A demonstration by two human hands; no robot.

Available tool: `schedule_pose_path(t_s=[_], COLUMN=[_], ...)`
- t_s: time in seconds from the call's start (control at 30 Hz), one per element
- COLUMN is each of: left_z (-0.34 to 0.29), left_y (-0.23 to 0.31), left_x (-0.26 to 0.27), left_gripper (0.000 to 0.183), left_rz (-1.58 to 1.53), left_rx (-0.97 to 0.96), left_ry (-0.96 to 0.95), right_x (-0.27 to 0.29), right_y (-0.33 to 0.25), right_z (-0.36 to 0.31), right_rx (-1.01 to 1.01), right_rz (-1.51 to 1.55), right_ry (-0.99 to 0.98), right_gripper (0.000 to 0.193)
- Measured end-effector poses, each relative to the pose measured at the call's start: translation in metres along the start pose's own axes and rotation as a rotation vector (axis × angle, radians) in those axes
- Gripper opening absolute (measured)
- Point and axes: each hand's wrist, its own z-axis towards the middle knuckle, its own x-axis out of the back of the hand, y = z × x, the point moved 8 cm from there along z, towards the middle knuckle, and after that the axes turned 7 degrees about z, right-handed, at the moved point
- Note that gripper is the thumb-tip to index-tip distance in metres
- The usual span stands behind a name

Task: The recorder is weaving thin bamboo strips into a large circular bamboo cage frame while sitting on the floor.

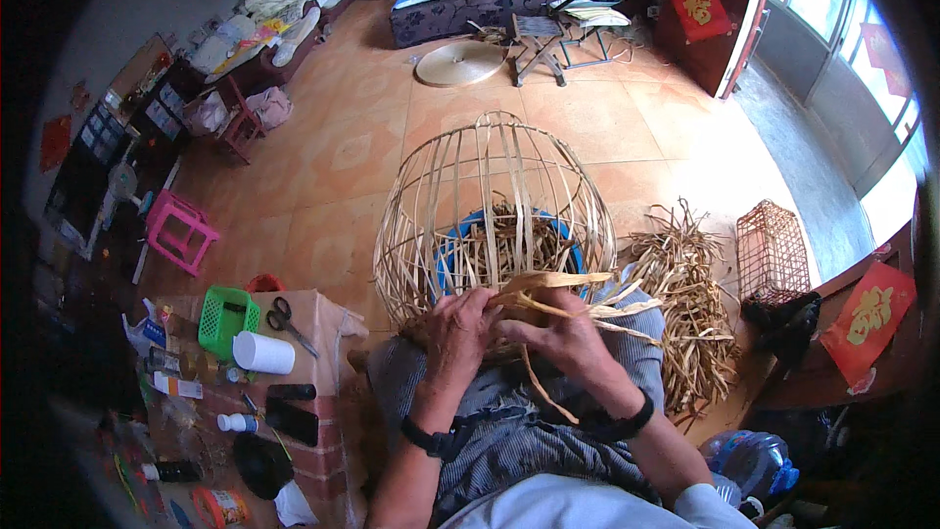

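Note:
Above my lap, my left hand (456,335) and my right hand (571,341) are close together at the near rim of a big openwork basket frame (390,211). Both have their fingers closed on tan dried plant strips (543,282), which fan out to the right. One loose strip end hangs down between my wrists. The frame is made of thin bent rods and lies with its rounded end away from me. Through its bars shows a blue tub (443,255) with brown dried strips in it. My fingers hide just where the strips meet the rim.
A heap of dried strips (690,309) lies right of my knee, beside a wire cage (774,245). On the left table are scissors (284,318), a green basket (227,321) and a white cup (264,353). A pink stool (181,233) stands beyond; a plastic bottle (749,460) is lower right.

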Motion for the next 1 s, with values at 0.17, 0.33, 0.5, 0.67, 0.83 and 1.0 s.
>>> schedule_pose_path(t_s=[0.17, 0.33, 0.5, 0.67, 0.83, 1.0], left_z=[-0.007, -0.002, -0.002, 0.001, -0.003, -0.009], left_y=[-0.006, 0.003, 0.003, 0.011, 0.007, 0.014], left_x=[0.001, 0.006, 0.004, 0.004, -0.001, -0.003], left_gripper=[0.016, 0.017, 0.013, 0.013, 0.013, 0.010], left_rz=[0.031, -0.036, 0.008, 0.056, 0.101, 0.173], left_rx=[-0.071, 0.000, 0.030, 0.032, 0.045, -0.047], left_ry=[0.073, 0.013, 0.032, 0.063, 0.050, 0.124], right_x=[0.003, 0.051, 0.029, 0.027, -0.002, -0.030], right_y=[0.012, 0.037, 0.001, 0.000, -0.015, -0.022], right_z=[0.034, 0.060, 0.084, 0.108, 0.099, 0.065], right_rx=[0.122, -0.209, -0.148, 0.195, 0.340, 0.331], right_rz=[-0.105, 0.362, 0.108, -0.544, -1.090, -1.300], right_ry=[0.074, 0.113, -0.074, -0.131, -0.067, -0.180], right_gripper=[0.022, 0.022, 0.025, 0.017, 0.015, 0.028])
